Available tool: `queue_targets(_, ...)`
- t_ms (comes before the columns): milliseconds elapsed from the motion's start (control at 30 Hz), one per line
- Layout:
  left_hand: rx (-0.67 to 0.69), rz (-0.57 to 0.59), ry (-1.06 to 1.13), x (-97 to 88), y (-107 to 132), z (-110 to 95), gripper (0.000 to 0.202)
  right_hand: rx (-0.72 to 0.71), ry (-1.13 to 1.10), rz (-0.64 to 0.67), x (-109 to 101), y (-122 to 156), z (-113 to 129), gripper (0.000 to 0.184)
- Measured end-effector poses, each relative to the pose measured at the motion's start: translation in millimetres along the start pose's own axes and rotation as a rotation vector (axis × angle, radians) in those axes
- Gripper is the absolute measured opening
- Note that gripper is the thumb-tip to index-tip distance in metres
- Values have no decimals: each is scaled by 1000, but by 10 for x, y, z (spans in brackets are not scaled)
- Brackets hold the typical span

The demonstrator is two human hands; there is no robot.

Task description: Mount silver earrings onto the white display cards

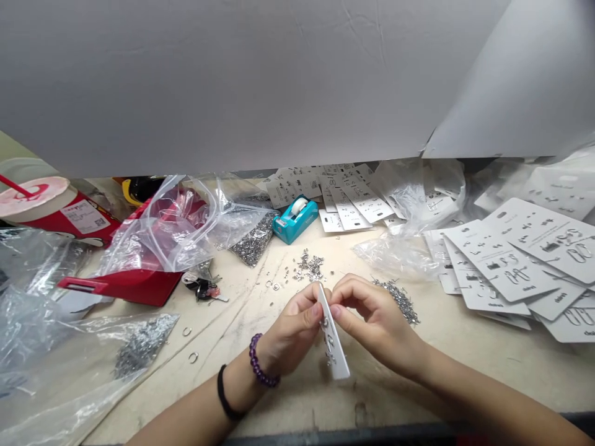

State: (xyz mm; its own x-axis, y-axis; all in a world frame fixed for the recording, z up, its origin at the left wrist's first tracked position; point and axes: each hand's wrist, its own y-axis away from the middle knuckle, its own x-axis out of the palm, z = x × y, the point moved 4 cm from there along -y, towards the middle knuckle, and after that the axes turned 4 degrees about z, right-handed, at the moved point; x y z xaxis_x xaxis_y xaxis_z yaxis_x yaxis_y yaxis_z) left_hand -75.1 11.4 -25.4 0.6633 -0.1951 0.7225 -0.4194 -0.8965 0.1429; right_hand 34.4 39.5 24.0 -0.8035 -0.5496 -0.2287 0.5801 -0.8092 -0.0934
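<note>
A narrow white display card [335,344] stands upright and tilted, with small silver metal pieces hanging on its lower part. My left hand [292,325] pinches its upper end from one side, and my right hand [376,322] grips it from the other. A purple beaded bracelet [261,360] and a black wristband [225,393] circle my left wrist. Close to my right hand lies a heap of silver metal pieces [397,300]. A smaller scatter of silver pieces [309,265] sits beyond my hands, and loose metal rings [193,357] lie left of them.
Overlapping printed white cards [511,260] are stacked at the right, with more at the back [348,198]. Clear plastic bags of silver parts [251,241] lie at the back and left. Also on the bench are a teal tape dispenser [295,218], a red cup [51,207] and keys [202,288].
</note>
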Motion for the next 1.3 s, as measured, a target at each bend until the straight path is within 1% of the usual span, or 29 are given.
queue_targets(133, 28, 26, -21, 18, 8, -7, 30, 3, 0, 19, 1, 12, 2, 7)
queue_targets(300, 42, 20, -37, 16, 13, -12, 30, 9, -13, 15, -8, 10, -7, 6)
queue_targets(433, 52, 44, -28, 20, 16, -2, 28, 25, -26, 40, -5, -5, -10, 8)
queue_targets(600, 17, 24, 0, 9, 23, 45, 28, 40, -35, 75, 18, -6, -18, 8)
queue_targets(733, 13, 51, 12, 10, 19, 62, 28, 22, -14, 76, 21, -2, -12, 8)
queue_targets(900, 23, 42, -10, 9, 11, 66, 30, 24, 6, 119, -7, -13, 0, 9)
queue_targets(1033, 2, 40, -27, 26, 11, 67, 32, 41, -7, 149, -22, -21, -2, 9)
queue_targets(1133, -15, 28, -39, 29, 7, 53, 33, 65, -47, 146, -10, -17, -16, 8)
queue_targets(1300, -13, 12, -47, 28, 5, 13, 33, 189, -241, 174, 58, 6, -67, 9)
